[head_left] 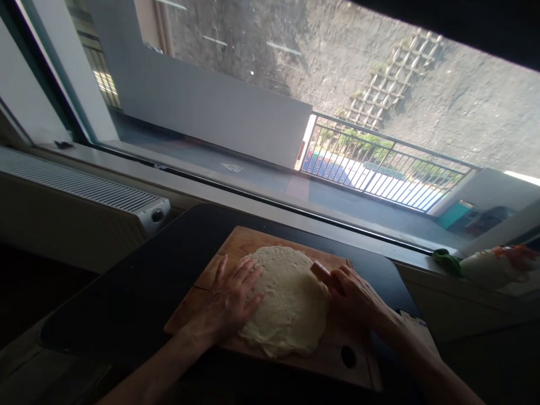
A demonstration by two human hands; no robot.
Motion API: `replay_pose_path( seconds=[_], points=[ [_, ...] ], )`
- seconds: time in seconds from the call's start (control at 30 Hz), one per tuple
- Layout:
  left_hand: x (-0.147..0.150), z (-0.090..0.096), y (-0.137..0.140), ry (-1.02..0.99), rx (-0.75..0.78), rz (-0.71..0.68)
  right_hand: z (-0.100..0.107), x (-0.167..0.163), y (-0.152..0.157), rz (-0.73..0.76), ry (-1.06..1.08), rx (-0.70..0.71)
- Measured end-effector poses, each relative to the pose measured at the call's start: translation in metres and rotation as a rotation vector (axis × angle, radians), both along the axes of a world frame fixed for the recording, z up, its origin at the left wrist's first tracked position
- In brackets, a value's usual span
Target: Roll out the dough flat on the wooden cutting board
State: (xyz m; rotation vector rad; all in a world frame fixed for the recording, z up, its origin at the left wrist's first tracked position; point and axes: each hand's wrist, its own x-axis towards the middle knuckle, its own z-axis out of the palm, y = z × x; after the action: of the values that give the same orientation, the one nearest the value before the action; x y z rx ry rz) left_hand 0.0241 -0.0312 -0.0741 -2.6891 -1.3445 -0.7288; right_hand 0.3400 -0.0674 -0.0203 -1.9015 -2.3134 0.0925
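Observation:
A flat, roughly round sheet of dough [287, 304] lies on a wooden cutting board [242, 239]. My left hand [236, 287] rests on the board and the dough's left edge, its fingers stretched out and nothing held. At the dough's right edge, my right hand [352, 289] is wrapped round a wooden rolling pin [321, 272]. Only a short end of the pin shows past the fingers, pointing up and left over the dough; the rest is hidden by the hand.
The board sits on a dark table [126, 287] with rounded corners, against a windowsill [202, 194]. A radiator [88, 188] stands at the left. Near the table's right edge lies a phone-like item [411, 319], partly behind my right arm. On the sill at right is a green object [446, 261].

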Motion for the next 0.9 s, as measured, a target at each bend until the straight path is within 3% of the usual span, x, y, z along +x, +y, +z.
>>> replay_pose_path(
  seconds=[0.1, 0.23, 0.3, 0.5, 0.67, 0.9],
  points=[
    [0.000, 0.000, 0.001, -0.001, 0.005, -0.020, -0.005, -0.002, 0.006, -0.051, 0.033, -0.007],
    [0.000, 0.001, 0.001, -0.018, 0.021, -0.023, -0.019, -0.016, 0.036, -0.330, 0.047, 0.118],
    [0.001, 0.002, 0.000, -0.023, 0.033, -0.029, -0.025, -0.023, 0.044, -0.399, 0.020, 0.120],
    [0.001, 0.003, -0.002, -0.027, -0.003, -0.026, -0.029, -0.028, 0.035, -0.248, -0.072, 0.144],
    [0.002, -0.004, 0.002, -0.057, 0.024, -0.006, -0.024, -0.019, 0.052, -0.379, -0.093, 0.034],
    [0.002, -0.006, 0.003, 0.003, 0.052, -0.019, -0.025, -0.026, 0.043, -0.257, -0.136, 0.017]
  ],
)
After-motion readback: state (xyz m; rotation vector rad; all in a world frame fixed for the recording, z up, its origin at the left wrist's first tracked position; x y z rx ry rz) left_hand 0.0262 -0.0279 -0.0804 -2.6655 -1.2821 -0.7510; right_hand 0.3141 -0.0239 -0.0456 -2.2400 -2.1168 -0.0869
